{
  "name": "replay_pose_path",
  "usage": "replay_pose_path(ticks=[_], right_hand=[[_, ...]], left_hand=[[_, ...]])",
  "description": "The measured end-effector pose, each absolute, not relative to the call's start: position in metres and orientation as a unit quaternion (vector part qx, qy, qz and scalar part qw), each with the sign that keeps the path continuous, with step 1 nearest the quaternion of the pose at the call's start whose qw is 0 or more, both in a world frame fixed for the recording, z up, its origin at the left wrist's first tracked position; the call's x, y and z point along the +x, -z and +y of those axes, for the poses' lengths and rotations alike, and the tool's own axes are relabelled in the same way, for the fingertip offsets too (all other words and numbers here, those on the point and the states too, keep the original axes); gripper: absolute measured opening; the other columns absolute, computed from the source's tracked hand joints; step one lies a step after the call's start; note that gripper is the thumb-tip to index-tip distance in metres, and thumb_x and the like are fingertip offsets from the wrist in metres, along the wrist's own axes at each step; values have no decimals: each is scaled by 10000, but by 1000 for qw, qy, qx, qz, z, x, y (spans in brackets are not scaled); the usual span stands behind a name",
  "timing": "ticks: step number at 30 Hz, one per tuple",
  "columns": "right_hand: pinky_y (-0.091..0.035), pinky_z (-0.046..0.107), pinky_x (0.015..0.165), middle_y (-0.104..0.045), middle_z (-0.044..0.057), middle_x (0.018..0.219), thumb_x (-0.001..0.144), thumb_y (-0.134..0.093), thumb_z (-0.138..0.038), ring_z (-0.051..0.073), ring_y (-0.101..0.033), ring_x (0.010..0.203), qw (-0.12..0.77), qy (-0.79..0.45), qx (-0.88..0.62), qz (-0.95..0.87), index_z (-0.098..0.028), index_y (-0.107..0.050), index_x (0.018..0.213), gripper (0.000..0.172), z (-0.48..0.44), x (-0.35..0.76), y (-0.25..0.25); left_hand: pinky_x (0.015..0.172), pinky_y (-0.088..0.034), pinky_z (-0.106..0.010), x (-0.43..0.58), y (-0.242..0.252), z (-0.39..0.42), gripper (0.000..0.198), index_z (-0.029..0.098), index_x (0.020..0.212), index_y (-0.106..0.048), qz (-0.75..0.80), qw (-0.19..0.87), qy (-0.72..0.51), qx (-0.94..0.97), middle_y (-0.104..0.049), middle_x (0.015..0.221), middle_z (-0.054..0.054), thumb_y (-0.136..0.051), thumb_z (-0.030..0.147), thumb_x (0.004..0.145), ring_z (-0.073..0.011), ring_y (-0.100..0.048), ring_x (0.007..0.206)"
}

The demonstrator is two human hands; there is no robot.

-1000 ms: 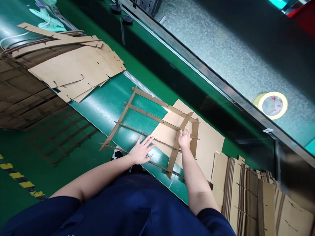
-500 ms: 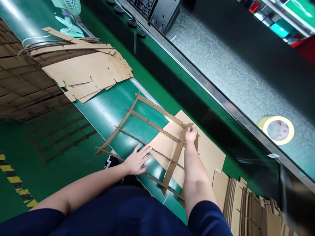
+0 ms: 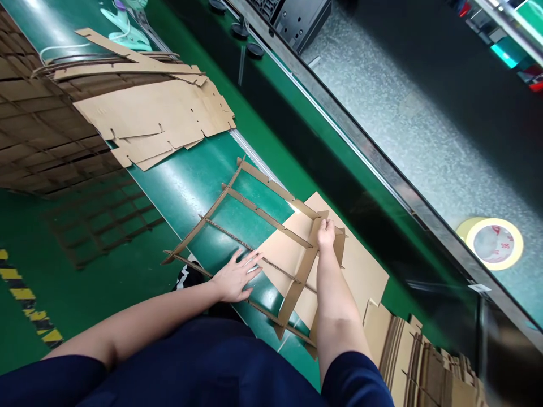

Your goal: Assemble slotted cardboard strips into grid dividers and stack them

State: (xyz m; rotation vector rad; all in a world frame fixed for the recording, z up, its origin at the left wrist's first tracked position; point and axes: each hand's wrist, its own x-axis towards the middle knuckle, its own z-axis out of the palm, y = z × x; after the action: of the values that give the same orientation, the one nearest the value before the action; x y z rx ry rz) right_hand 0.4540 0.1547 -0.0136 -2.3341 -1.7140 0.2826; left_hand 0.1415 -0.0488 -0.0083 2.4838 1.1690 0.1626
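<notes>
A grid of slotted cardboard divider strips (image 3: 275, 226) stands on the green table, partly over a flat cardboard sheet (image 3: 360, 271). Near its far right corner, my right hand (image 3: 326, 233) is closed on the top edge of a cross strip (image 3: 302, 277). Where that strip meets the long one is mostly covered by my fingers. With fingers spread, my left hand (image 3: 237, 277) rests over the near long strips, palm down. Another cross strip (image 3: 207, 212) joins the long strips at the left end.
Loose slotted cardboard pieces (image 3: 144, 113) lie piled at the upper left, beside a mint-green clip fan (image 3: 127, 34). Stacked cardboard strips (image 3: 416, 350) stand at the lower right. A tape roll (image 3: 492, 243) lies beyond the dark rail. Assembled dividers (image 3: 46, 113) are stacked left of the table.
The camera view has shifted slightly. My right hand stays on the cross strip, which appears to have shifted a little left at its near end. The left hand keeps its place.
</notes>
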Motion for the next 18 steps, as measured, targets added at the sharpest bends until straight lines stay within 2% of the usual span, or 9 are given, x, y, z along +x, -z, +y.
replay_pose_path(ticks=[3,5,7,9,11,13,15,18], right_hand=[[-414,429,862,-450,174,1338,934,-153,-498,283,-522,1087,99,-108,-819,-554,-190,-476,1241,542,154,443,16],[-384,490,912,-291,192,1468,931,-181,-481,318,-448,1200,85,-113,-829,-540,-181,-464,1277,538,153,434,17],[-329,561,966,-118,174,1545,926,-212,-488,350,-333,1304,53,-126,-834,-535,-182,-437,1325,551,153,428,15],[-274,607,1004,-20,150,1568,918,-234,-540,366,-260,1350,22,-156,-832,-532,-190,-406,1372,599,153,427,8],[-269,601,1021,-56,153,1567,913,-200,-586,360,-288,1344,42,-174,-834,-522,-195,-386,1402,653,148,429,-2],[-289,557,1034,-115,156,1559,925,-91,-570,325,-307,1346,105,-154,-842,-505,-194,-335,1437,680,133,431,-10],[-288,526,1048,-111,145,1561,936,-8,-516,286,-234,1390,151,-100,-849,-496,-194,-255,1472,672,106,430,-11],[-244,566,1053,-120,144,1560,952,-71,-487,276,-94,1428,128,-36,-835,-534,-199,-213,1486,623,61,418,3]], left_hand=[[1104,-97,-601,141,10,-49,649,244,1412,-409,419,192,-66,885,-159,1564,-110,-443,547,839,-349,-119,1426],[1107,-95,-594,141,11,-49,639,247,1406,-416,420,189,-69,885,-160,1564,-109,-432,550,844,-340,-122,1428],[1106,-90,-596,141,11,-50,633,239,1405,-417,419,188,-68,886,-158,1563,-117,-414,549,853,-334,-118,1430],[1101,-88,-605,141,11,-50,635,226,1409,-409,417,189,-68,886,-145,1564,-127,-392,547,862,-331,-108,1433],[1098,-88,-610,141,10,-50,636,219,1411,-405,415,192,-68,887,-130,1565,-133,-378,548,868,-327,-99,1435],[1099,-87,-606,140,9,-49,631,222,1406,-412,415,194,-65,887,-132,1565,-134,-380,549,868,-320,-93,1437],[1105,-83,-598,139,8,-48,621,229,1399,-424,416,195,-62,886,-142,1564,-131,-389,548,868,-312,-88,1439],[1110,-81,-594,137,8,-46,609,229,1391,-437,417,195,-57,886,-151,1563,-125,-402,540,869,-311,-78,1441]])
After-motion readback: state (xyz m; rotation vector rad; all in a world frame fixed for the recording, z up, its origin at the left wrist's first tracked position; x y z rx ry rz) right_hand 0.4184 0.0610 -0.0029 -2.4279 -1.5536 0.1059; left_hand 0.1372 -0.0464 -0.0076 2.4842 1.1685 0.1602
